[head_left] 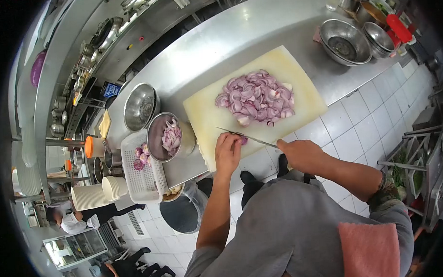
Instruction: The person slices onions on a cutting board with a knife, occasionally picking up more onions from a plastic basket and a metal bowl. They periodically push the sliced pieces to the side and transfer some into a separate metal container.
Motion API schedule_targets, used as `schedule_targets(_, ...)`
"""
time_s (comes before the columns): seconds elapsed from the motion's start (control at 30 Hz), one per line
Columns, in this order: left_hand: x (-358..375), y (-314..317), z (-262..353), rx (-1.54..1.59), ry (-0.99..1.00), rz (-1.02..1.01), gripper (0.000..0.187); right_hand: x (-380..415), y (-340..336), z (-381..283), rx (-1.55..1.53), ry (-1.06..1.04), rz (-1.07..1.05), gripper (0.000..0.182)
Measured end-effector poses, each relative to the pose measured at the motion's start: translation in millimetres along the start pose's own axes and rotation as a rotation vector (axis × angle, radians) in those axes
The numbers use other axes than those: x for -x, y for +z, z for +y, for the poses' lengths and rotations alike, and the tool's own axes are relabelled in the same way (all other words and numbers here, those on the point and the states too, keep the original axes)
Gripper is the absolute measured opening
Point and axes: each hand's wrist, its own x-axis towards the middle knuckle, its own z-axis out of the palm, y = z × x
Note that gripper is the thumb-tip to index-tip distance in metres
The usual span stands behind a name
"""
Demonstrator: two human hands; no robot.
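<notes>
My right hand (297, 154) is closed around the handle of a kitchen knife (253, 138), its blade pointing left over the cutting board (203, 107). With bent fingers, my left hand (228, 150) holds a piece of red onion (243, 140) against the board's near edge, right beside the blade. Part of that piece is hidden by the fingers and the knife. A large heap of sliced red onion (256, 98) lies on the board just beyond both hands.
Left of the board stand a metal pot (155, 141) with sliced onion, a steel bowl (140, 107) and a white basket (147, 175) with onions. More steel bowls (345, 41) sit at the far right of the metal counter (199, 46). Two people are at lower left.
</notes>
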Motion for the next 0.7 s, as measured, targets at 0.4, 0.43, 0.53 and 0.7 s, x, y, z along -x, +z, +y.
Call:
schedule_targets(0.4,3.8,1.8,-0.3,-0.116,0.08,0.03,0.009,-21.9,31.1,18.9,-0.085,-0.04,0.001,0.027)
schedule_targets(0.43,0.0,0.8,0.3,-0.157,0.119,0.048,0.009,-33.0,29.2,21.8,-0.091,-0.049,-0.003,0.026)
schedule_targets(0.53,-7.9,-4.9,5.5,-0.173,0.169,-0.041,0.011,-52.5,25.4,34.6,-0.136,-0.092,-0.014,0.024)
schedule_targets(0.7,-10.0,-12.9,31.3,-0.315,-0.443,-0.128,0.015,-57.6,11.3,40.4,-0.12,-0.082,0.021,0.022)
